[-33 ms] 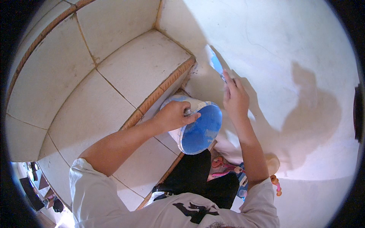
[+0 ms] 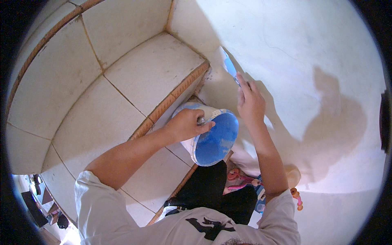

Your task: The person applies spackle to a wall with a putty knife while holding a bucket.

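Observation:
My left hand (image 2: 185, 124) is closed over the upper rim of a bucket (image 2: 188, 143). The bucket is whitish and paint-smeared outside, blue with pale patches inside, and its mouth tilts towards me. A small shiny bit shows in the curl of that hand, too small to name. To the right, my right hand (image 2: 250, 102) grips a putty knife (image 2: 229, 65) with its forefinger stretched along it. The blade is blue with a white edge and points up and left, close to the white wall (image 2: 286, 49). Most of its handle is hidden by my fingers.
Tiled steps (image 2: 122, 98) with brown edging (image 2: 179, 92) rise on the left and meet the wall. Below the bucket are my dark-trousered legs (image 2: 200, 188). Colourful toy-like items (image 2: 245, 179) lie by my right arm. Shadows fall across the wall.
My right hand and the putty knife have shifted slightly to the left along the wall. My left hand and the bucket have stayed in place.

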`<state>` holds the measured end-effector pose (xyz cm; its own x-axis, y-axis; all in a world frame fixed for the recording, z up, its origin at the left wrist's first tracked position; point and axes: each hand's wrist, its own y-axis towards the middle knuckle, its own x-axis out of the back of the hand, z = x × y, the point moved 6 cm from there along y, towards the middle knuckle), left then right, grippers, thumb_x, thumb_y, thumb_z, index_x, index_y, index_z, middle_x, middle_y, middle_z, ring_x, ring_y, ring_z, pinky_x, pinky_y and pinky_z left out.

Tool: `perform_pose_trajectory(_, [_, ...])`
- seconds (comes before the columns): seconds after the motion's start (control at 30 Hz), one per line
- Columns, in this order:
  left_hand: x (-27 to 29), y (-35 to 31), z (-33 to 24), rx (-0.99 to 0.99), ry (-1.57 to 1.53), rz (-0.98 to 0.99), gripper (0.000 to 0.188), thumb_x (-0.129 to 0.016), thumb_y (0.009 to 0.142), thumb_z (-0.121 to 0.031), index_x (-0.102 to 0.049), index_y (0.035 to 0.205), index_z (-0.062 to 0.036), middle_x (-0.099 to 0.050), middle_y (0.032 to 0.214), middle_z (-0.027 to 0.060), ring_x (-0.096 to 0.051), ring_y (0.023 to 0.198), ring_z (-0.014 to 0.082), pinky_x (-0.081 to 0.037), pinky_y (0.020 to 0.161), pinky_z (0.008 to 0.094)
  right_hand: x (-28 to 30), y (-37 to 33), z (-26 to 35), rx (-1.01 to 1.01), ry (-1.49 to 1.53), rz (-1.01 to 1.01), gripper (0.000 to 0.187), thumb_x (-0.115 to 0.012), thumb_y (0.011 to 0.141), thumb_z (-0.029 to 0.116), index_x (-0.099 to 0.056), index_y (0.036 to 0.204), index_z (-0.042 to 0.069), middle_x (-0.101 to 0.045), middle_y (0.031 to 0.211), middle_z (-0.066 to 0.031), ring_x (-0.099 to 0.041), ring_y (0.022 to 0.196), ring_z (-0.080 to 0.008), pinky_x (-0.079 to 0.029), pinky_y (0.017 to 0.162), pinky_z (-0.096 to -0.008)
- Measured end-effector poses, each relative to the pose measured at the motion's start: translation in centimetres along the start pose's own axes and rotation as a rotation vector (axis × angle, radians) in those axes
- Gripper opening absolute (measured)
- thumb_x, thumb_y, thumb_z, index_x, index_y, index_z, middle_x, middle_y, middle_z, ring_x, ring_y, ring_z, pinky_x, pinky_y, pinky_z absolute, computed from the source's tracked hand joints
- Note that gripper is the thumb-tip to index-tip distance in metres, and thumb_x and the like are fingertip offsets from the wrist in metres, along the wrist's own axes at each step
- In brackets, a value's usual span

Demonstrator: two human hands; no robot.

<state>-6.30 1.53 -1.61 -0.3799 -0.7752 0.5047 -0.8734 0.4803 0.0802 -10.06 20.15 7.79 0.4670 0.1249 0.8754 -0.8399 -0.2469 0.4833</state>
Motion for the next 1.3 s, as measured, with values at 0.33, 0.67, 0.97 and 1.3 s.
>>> perform_pose_trajectory(0.33, [0.3, 0.0, -0.6, 0.014, -0.059, 0.023, 0.054, -0.071, 0.089, -0.049, -0.063, 0.075, 0.0027, -0.061, 0.062, 0.0219, -0.064, 0.059, 0.0336, -0.049, 0.059, 0.0430, 1.0, -0.8, -2.0, -0.057, -0.067, -0.009, 0.052, -0.061, 0.092, 0.008, -0.057, 0.141, 0.022, -0.064, 0.108, -0.0139, -0.066, 0.094, -0.0343, -0.055, 0.076, -0.0464])
perform_pose_trajectory(0.67, [0.2, 0.3, -1.2, 0.032, -0.019, 0.035, 0.054, -0.070, 0.089, -0.050, -0.064, 0.076, 0.0019, -0.061, 0.063, 0.0220, -0.064, 0.060, 0.0336, -0.050, 0.061, 0.0435, -1.3, 2.6, 0.0, 0.021, -0.126, -0.011, 0.054, -0.061, 0.089, 0.005, -0.058, 0.140, 0.023, -0.063, 0.108, -0.0110, -0.066, 0.090, -0.0335, -0.055, 0.073, -0.0452])
perform_pose_trajectory(0.97, [-0.1, 0.1, -0.2, 0.061, -0.047, 0.049, 0.055, -0.071, 0.089, -0.050, -0.064, 0.078, 0.0032, -0.062, 0.064, 0.0216, -0.065, 0.060, 0.0321, -0.050, 0.061, 0.0427, 2.4, -0.9, 0.8, 0.046, -0.188, 0.131, 0.057, -0.058, 0.085, 0.004, -0.057, 0.140, 0.017, -0.063, 0.114, -0.0147, -0.066, 0.093, -0.0314, -0.057, 0.075, -0.0447])
perform_pose_trajectory(1.3, [0.2, 0.2, -0.8, 0.023, -0.023, 0.019, 0.054, -0.072, 0.090, -0.048, -0.064, 0.079, 0.0048, -0.062, 0.063, 0.0219, -0.065, 0.059, 0.0303, -0.051, 0.060, 0.0417, 3.2, 3.8, 1.9, 0.038, -0.345, 0.154, 0.053, -0.056, 0.087, 0.002, -0.060, 0.137, 0.020, -0.063, 0.111, -0.0103, -0.068, 0.089, -0.0296, -0.057, 0.073, -0.0425])
